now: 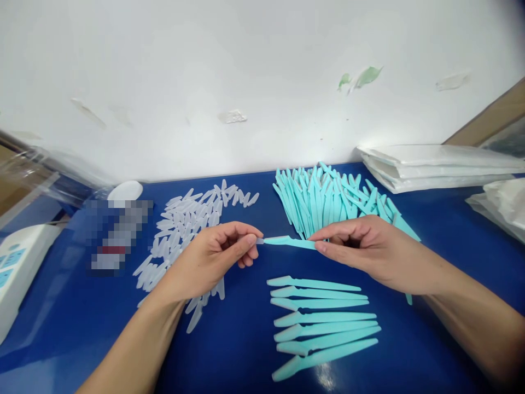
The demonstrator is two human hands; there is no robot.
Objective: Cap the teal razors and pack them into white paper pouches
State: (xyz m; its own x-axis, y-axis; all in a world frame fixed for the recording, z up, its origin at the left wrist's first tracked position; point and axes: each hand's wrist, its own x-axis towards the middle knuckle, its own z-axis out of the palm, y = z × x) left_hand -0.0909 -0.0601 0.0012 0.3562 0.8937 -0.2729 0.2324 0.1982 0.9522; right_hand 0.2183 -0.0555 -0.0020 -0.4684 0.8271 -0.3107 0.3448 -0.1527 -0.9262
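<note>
My right hand point(356, 243) pinches a turquoise eyebrow razor point(293, 242) by its handle, its blade end pointing left. Between the thumb and fingers of my left hand point(229, 246) is a small translucent blade cap point(260, 241). The cap's open end meets the razor's tip or lies right at it; I cannot tell whether it is on the blade. Under and behind my left hand spreads a pile of loose caps point(176, 235). Behind my right hand lies a heap of turquoise razors point(318, 197). Several razors point(328, 316) lie in a row nearer to me, blade ends left.
The blue tabletop point(229, 350) meets a white wall point(246, 71) at the back. White packets point(435, 164) are stacked at the right rear, with a plastic bag point(504, 202) beside them. At left stand a white device with blue buttons point(20, 268) and a white round lid point(125, 192).
</note>
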